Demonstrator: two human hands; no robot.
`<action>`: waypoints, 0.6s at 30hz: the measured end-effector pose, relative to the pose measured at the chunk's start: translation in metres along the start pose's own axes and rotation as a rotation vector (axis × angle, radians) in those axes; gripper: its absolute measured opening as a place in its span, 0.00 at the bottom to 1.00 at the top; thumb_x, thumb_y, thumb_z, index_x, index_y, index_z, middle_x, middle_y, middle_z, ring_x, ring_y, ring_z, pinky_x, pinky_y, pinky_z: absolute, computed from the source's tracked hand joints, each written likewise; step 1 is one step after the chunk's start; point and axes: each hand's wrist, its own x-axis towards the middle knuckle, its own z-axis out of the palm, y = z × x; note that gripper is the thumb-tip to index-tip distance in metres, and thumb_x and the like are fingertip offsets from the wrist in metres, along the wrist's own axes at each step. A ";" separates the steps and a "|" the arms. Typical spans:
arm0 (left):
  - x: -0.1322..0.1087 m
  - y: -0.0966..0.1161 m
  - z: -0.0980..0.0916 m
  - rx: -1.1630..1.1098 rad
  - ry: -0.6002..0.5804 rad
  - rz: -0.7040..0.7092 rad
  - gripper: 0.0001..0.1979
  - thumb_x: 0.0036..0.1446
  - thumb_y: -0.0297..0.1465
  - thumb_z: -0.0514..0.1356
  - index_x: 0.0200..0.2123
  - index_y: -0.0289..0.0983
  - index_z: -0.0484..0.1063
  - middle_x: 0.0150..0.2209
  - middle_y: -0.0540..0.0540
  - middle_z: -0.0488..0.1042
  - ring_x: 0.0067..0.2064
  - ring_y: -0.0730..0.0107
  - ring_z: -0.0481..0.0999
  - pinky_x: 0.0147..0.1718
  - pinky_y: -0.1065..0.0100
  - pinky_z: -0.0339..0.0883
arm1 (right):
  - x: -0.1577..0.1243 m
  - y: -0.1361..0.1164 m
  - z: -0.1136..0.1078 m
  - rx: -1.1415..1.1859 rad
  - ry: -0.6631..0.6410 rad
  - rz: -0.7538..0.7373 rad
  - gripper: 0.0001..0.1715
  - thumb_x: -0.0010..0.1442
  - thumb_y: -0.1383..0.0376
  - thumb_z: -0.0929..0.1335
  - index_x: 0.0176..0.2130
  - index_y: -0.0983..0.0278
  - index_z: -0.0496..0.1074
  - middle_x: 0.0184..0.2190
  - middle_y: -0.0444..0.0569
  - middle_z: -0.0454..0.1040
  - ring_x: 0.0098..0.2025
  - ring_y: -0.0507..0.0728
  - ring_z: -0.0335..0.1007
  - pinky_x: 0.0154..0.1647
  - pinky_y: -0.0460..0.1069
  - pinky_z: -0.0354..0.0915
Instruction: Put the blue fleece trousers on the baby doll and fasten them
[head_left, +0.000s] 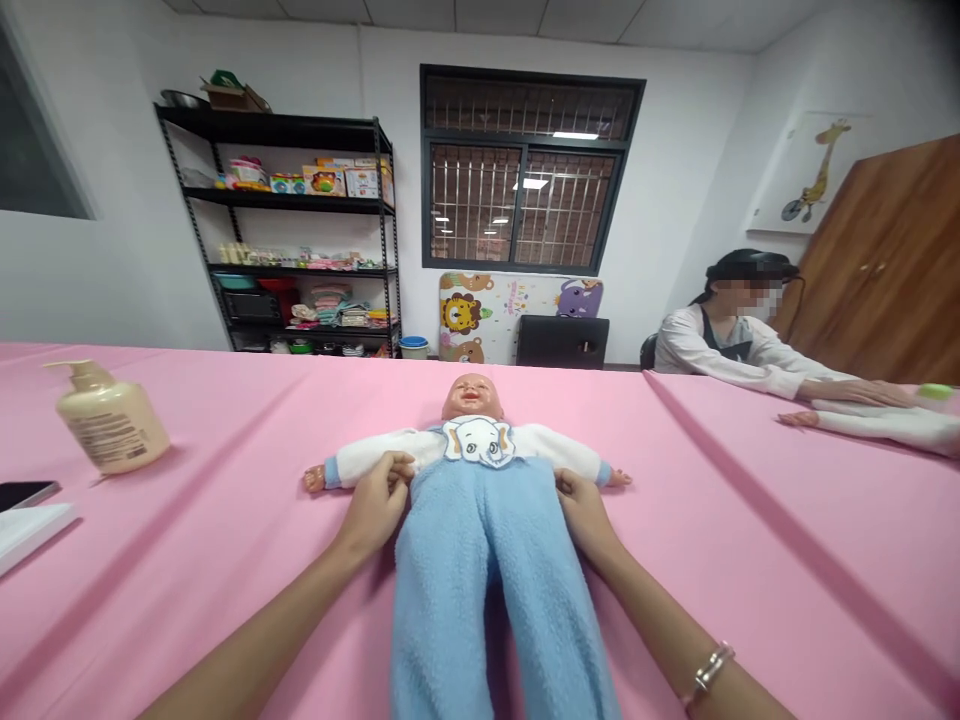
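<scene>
A baby doll (472, 400) lies on its back on the pink-covered table (187, 600), its head away from me and its arms spread. It wears a white long-sleeved top (375, 450) under blue fleece dungarees (480, 590) with a white elephant bib (478, 441). My left hand (375, 505) pinches the clothing at the doll's waist on the left side, where white top meets blue fleece. My right hand (586, 515) grips the dungarees at the opposite side of the waist.
A cream pump bottle (112, 420) lies on its side at the table's left, near a phone (26, 495) and a white box (30, 535). At the right, a seated co-worker (720, 335) has a hand on another doll (885, 422). Shelves of baby goods (277, 230) stand behind.
</scene>
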 end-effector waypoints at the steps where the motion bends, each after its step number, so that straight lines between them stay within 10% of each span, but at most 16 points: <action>1: 0.001 -0.001 0.000 0.003 0.011 -0.006 0.12 0.48 0.27 0.49 0.38 0.35 0.64 0.34 0.46 0.69 0.38 0.65 0.70 0.40 0.61 0.65 | 0.001 0.001 0.000 -0.004 0.003 -0.007 0.12 0.47 0.61 0.64 0.29 0.68 0.69 0.29 0.51 0.73 0.33 0.59 0.67 0.33 0.49 0.61; 11: -0.001 0.014 0.000 0.090 0.034 0.042 0.09 0.56 0.30 0.50 0.40 0.36 0.63 0.37 0.46 0.69 0.40 0.66 0.69 0.41 0.64 0.64 | 0.003 0.003 -0.002 -0.027 -0.004 0.003 0.11 0.49 0.60 0.65 0.28 0.68 0.67 0.26 0.48 0.71 0.32 0.57 0.66 0.31 0.48 0.60; 18: -0.009 0.068 -0.001 0.135 0.254 0.389 0.09 0.59 0.32 0.53 0.42 0.36 0.64 0.40 0.45 0.67 0.39 0.68 0.69 0.42 0.66 0.64 | 0.003 0.003 -0.002 -0.055 -0.026 -0.028 0.13 0.50 0.60 0.64 0.29 0.69 0.68 0.27 0.49 0.72 0.31 0.56 0.66 0.32 0.49 0.60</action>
